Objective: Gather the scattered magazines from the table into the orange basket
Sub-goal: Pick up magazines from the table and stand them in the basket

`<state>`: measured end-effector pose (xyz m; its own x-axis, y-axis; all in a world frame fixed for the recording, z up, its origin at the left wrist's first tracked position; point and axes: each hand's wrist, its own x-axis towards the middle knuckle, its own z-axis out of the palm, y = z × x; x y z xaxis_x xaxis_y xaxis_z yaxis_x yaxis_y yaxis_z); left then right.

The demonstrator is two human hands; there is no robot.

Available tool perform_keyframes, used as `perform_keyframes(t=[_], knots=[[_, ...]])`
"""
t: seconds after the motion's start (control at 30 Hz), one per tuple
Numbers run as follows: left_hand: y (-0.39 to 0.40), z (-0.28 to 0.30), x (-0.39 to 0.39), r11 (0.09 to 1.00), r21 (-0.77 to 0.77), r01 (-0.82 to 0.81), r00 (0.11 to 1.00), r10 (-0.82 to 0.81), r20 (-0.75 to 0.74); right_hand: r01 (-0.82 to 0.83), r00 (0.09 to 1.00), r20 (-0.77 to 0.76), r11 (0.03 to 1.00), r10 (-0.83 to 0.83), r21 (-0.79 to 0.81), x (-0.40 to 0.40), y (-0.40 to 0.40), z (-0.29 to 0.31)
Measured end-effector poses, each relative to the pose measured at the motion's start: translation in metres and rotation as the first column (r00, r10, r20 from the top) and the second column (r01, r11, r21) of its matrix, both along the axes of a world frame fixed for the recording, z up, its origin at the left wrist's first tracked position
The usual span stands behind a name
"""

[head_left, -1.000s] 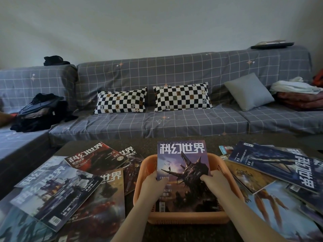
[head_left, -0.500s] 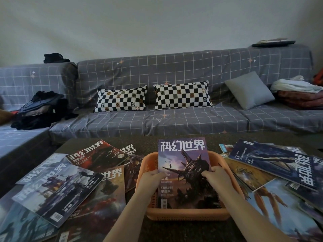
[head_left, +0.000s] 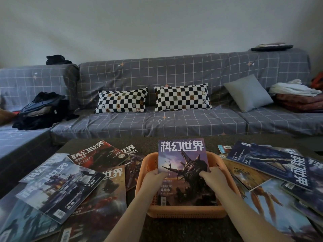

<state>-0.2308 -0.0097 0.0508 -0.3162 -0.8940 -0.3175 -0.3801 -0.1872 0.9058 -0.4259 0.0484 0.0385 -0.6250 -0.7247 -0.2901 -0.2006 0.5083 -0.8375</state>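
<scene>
The orange perforated plastic basket (head_left: 185, 211), oval-rimmed, sits on the dark speckled bench (head_left: 183, 229). A glossy purple-covered magazine (head_left: 182, 165) stands inside it, tilted back, its upper part rising above the far rim. The left hand (head_left: 153, 179) grips the magazine's left edge with curled fingers; the right hand (head_left: 214, 178) grips its right edge likewise. A loose overlapping spread of glossy magazines (head_left: 73, 186) lies flat left of the basket; another overlapping spread (head_left: 272, 165) lies to its right.
</scene>
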Motion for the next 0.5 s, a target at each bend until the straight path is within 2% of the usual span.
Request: perform_keyframes(t=[0.1,0.23,0.3,0.5], knots=[[0.006,-0.001,-0.002,0.993,-0.122,-0.003,0.998,0.011,0.068,0.032,0.997,-0.064,0.996,-0.037,-0.082,0.007,0.001,0.006],[0.013,0.007,0.008,0.955,-0.295,-0.002,1.000,0.011,0.029,-0.062,0.979,-0.205,0.938,-0.010,-0.340,0.022,0.008,0.018],[0.014,0.015,0.017,0.944,-0.326,-0.054,0.998,0.043,-0.039,-0.118,0.985,-0.165,0.902,0.053,-0.416,0.037,0.009,0.025],[0.013,0.031,0.070,0.904,-0.357,-0.236,0.970,0.196,-0.146,-0.308,0.947,-0.076,0.820,0.311,-0.483,0.106,-0.001,0.043]])
